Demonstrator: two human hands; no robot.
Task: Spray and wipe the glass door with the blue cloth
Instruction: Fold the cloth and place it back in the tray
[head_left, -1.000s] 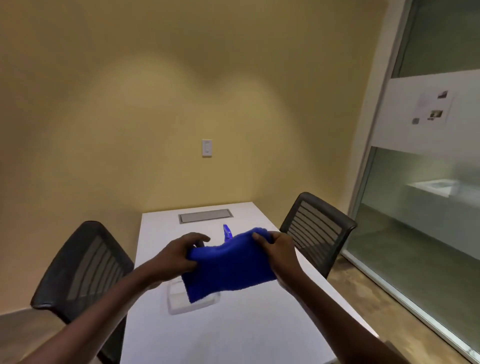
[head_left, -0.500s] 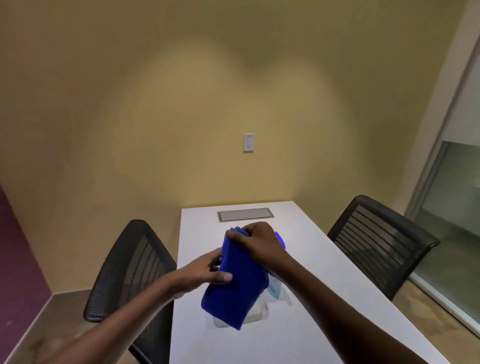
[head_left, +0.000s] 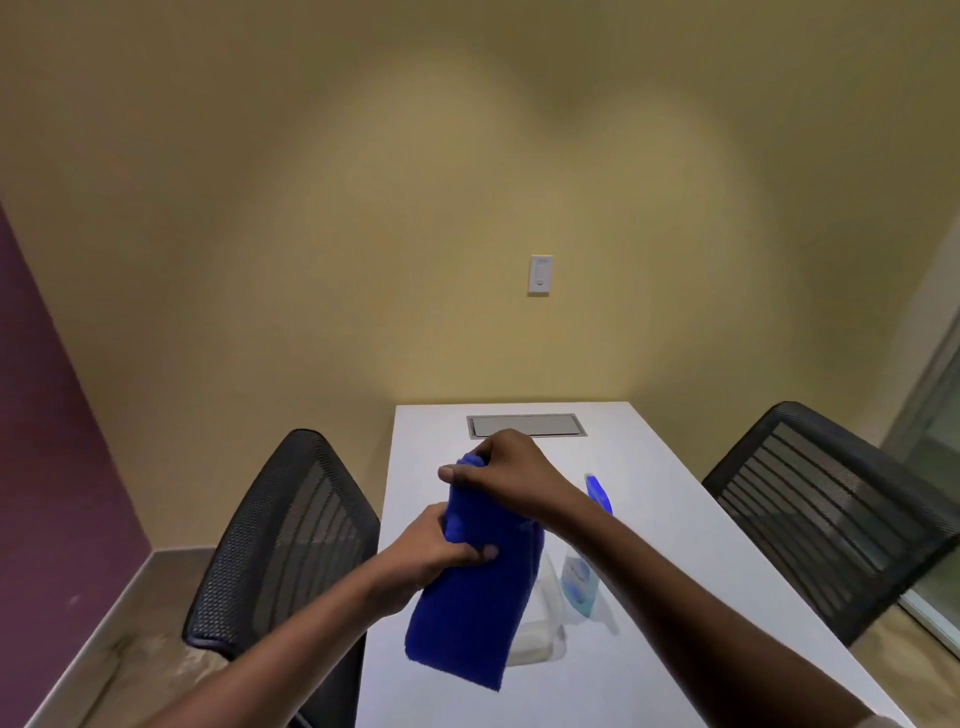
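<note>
While gripped, blue cloth (head_left: 470, 597) hanging lengthwise

A: What stands around the worktop (head_left: 649, 519)?
B: Two black mesh chairs. One chair (head_left: 283, 540) is at its left edge, the other chair (head_left: 836, 514) at its right.
A: And on it?
B: A grey hatch (head_left: 527, 425) set flush near its far end, and a clear tub (head_left: 540, 636) nearer the middle.
A: Behind it?
B: A yellow wall (head_left: 415, 208) with a white switch (head_left: 540, 275) above the worktop's far end. A purple wall (head_left: 47, 441) lies left of it.
</note>
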